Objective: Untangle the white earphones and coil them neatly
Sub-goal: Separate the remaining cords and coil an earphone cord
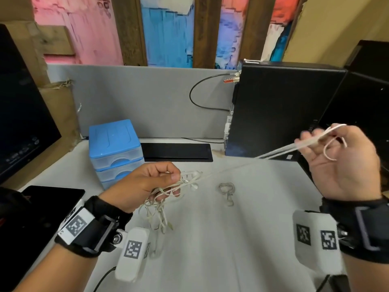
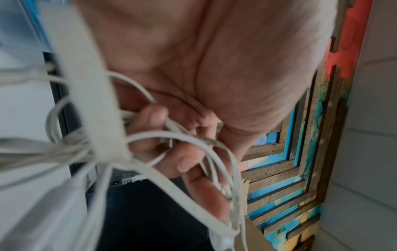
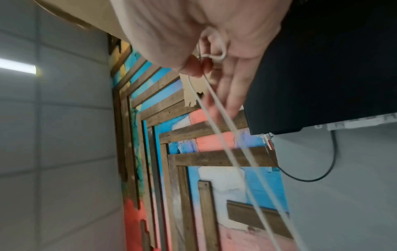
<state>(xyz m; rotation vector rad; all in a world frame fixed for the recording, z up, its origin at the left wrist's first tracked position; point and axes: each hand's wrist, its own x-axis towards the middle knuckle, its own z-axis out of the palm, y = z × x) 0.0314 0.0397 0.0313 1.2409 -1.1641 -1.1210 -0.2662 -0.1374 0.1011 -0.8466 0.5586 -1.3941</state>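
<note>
Grey partition panel [image 1: 136,98] behind a pale desk [image 1: 242,239], with dark wooden slats [image 1: 207,30] over pink, blue and red painted wall above. Blue-topped plastic drawer unit [image 1: 114,148] at left by a dark monitor [image 1: 19,114]. Black computer tower [image 1: 280,110] at right, brown cardboard [image 1: 61,114] far left

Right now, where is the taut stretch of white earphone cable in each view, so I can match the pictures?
Head: taut stretch of cable runs centre to upper right, from left hand to right hand.
Left wrist: only the tangled bundle shows, lower left; the taut stretch cannot be picked out.
Right wrist: two strands descend from top centre to lower right.
Shared landmark: black computer tower.
</note>
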